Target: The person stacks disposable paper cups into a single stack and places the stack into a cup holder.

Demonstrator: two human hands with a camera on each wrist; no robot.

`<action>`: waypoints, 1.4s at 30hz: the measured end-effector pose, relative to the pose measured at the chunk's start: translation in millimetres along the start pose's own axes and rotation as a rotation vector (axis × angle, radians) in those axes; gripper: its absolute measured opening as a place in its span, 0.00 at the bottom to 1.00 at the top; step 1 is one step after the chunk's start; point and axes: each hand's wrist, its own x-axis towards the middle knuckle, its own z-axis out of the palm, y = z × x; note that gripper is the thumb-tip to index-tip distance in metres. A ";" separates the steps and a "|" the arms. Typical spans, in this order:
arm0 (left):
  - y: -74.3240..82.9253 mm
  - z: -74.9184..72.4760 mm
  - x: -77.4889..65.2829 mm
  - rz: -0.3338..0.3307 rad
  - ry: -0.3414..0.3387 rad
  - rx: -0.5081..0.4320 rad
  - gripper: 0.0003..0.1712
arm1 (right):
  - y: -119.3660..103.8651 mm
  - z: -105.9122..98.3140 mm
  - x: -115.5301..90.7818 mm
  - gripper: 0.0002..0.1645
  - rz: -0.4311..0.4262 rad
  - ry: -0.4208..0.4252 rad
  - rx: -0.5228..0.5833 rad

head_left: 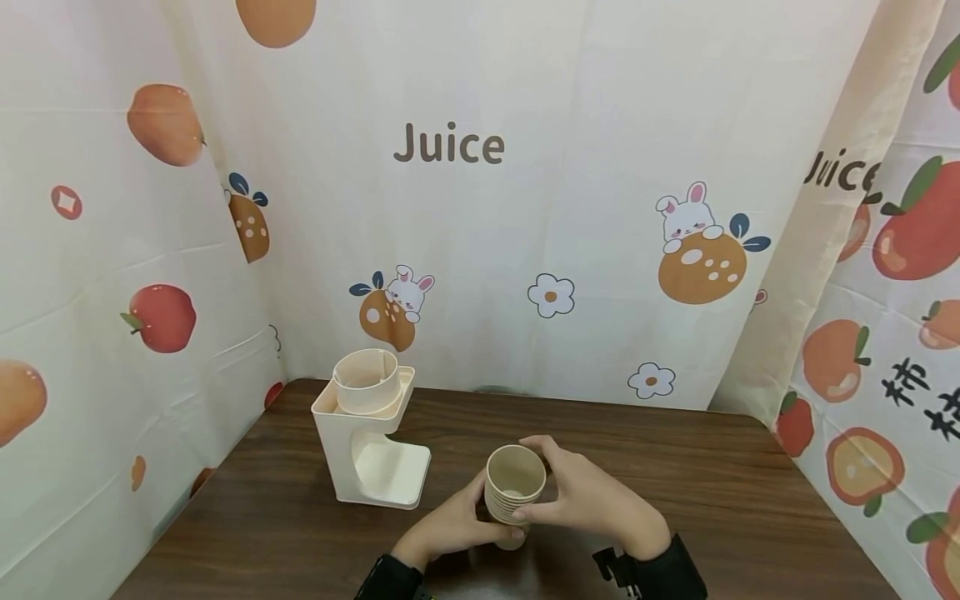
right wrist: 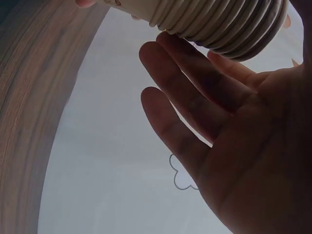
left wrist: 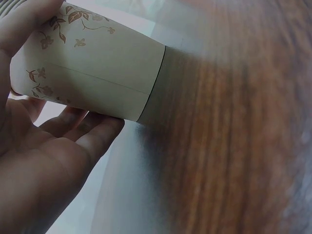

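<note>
A stack of beige paper cups (head_left: pixel 504 500) stands upright between my two hands, mouth up, with several rims layered near the top. My left hand (head_left: pixel 453 527) grips the lowest cup from the left, thumb on one side and fingers on the other. In the left wrist view that cup (left wrist: pixel 97 63) shows a brown leaf and flower print, its base close over the tabletop. From the right, my right hand (head_left: pixel 592 496) holds the stack around its upper rims between thumb and forefinger. The right wrist view shows the stacked rims (right wrist: pixel 214 24), with the other fingers (right wrist: pixel 170 117) spread below them.
A cream-coloured stand (head_left: pixel 341 462) with a flat foot is on the dark wooden table (head_left: pixel 675 467) to the left, with a round open cylinder (head_left: pixel 366 392) on top. Behind the table hangs a fruit-printed curtain (head_left: pixel 480 225), with more printed cloth at both sides.
</note>
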 end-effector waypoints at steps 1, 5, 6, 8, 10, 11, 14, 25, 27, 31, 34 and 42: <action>0.2 0.1 0.0 -0.001 0.002 0.001 0.48 | 0.8 -0.3 -0.1 0.50 -0.009 -0.002 0.003; 0.9 0.8 -0.7 -0.021 0.016 0.013 0.47 | 3.0 -0.5 -0.4 0.46 -0.037 -0.005 0.022; 1.0 1.0 -1.0 -0.026 0.017 0.014 0.47 | 3.3 -0.4 -0.7 0.46 -0.034 -0.006 0.027; 1.0 1.3 -1.3 -0.034 0.024 0.022 0.46 | 4.0 -0.2 -1.2 0.45 -0.027 -0.012 0.036; 0.8 1.4 -1.1 -0.028 0.027 0.025 0.46 | 4.7 0.1 -1.7 0.44 -0.019 -0.019 0.044; 0.8 1.3 -0.9 -0.022 0.027 0.026 0.46 | 4.8 0.3 -1.8 0.44 -0.018 -0.024 0.047; 0.6 0.0 -0.5 -0.002 0.016 0.016 0.46 | 6.2 0.8 -2.5 0.43 -0.011 -0.037 0.050; -0.4 -16.2 -3.8 0.047 -0.022 -0.012 0.39 | 18.2 5.2 -2.9 0.44 0.048 -0.127 0.063; -0.7 -17.9 -4.4 0.033 -0.023 0.003 0.37 | 20.8 6.1 -2.7 0.44 0.051 -0.136 0.065; 0.2 -19.4 -4.6 0.023 -0.010 0.019 0.35 | 24.6 7.0 -2.4 0.45 0.053 -0.157 0.066; 0.6 -19.6 -4.4 0.027 0.004 0.028 0.34 | 26.5 8.2 -1.9 0.45 0.050 -0.169 0.063; 2.5 -18.7 -5.1 0.027 0.034 0.045 0.36 | 25.5 9.8 -1.5 0.43 0.023 -0.160 0.084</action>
